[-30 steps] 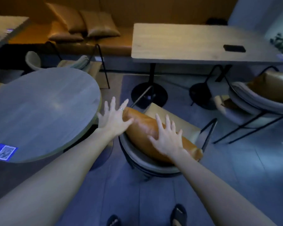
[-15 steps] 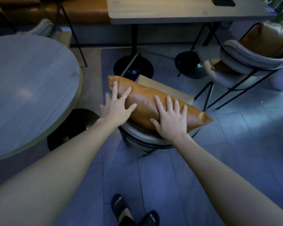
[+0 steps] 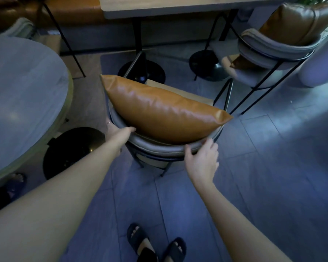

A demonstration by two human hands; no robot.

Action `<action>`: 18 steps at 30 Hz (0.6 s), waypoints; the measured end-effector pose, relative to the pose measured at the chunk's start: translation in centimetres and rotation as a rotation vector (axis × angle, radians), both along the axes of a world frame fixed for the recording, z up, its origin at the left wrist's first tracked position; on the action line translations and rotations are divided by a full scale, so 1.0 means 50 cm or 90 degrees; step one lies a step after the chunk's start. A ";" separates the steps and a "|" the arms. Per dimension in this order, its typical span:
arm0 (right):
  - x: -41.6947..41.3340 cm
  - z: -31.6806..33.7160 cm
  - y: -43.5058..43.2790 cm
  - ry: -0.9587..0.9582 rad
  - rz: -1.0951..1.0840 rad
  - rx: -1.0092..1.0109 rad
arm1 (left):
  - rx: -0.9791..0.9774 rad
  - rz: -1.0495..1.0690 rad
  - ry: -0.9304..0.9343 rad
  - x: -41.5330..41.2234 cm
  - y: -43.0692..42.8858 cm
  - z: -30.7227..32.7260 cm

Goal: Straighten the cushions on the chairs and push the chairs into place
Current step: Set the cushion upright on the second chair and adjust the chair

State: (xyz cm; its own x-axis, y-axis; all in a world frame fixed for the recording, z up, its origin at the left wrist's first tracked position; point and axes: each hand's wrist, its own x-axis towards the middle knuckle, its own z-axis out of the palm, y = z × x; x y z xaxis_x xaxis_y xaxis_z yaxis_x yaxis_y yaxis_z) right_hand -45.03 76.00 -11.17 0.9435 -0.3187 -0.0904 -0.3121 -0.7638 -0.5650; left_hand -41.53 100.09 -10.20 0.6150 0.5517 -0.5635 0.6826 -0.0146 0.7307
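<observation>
A tan leather cushion (image 3: 163,108) stands on edge against the curved grey backrest of the chair (image 3: 159,149) in front of me. My left hand (image 3: 117,134) grips the backrest's left end, thumb over the top rim. My right hand (image 3: 202,159) is at the backrest's right end, fingers curled against the rim just below the cushion. The chair's pale seat (image 3: 189,93) shows beyond the cushion. A second chair (image 3: 273,48) at the upper right holds another tan cushion (image 3: 295,21).
The round grey table (image 3: 25,95) with its black base (image 3: 72,150) is close on the left. A rectangular wooden table (image 3: 159,6) with two black pedestal bases stands beyond the chair. My sandalled feet are on the tiled floor behind the chair. A bench runs along the far wall.
Both hands have left the top of the cushion and dropped to the chair's backrest, one at each end. The view has moved closer and tilted down.
</observation>
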 end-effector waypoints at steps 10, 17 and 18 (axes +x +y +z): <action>0.076 -0.035 0.031 0.307 -0.287 0.615 | -0.041 0.066 0.018 0.050 0.018 -0.018; 0.090 -0.066 0.031 0.287 -0.306 0.619 | -0.071 0.074 0.059 0.063 0.048 -0.027; 0.092 -0.069 0.030 0.285 -0.303 0.618 | -0.067 0.072 0.060 0.065 0.047 -0.029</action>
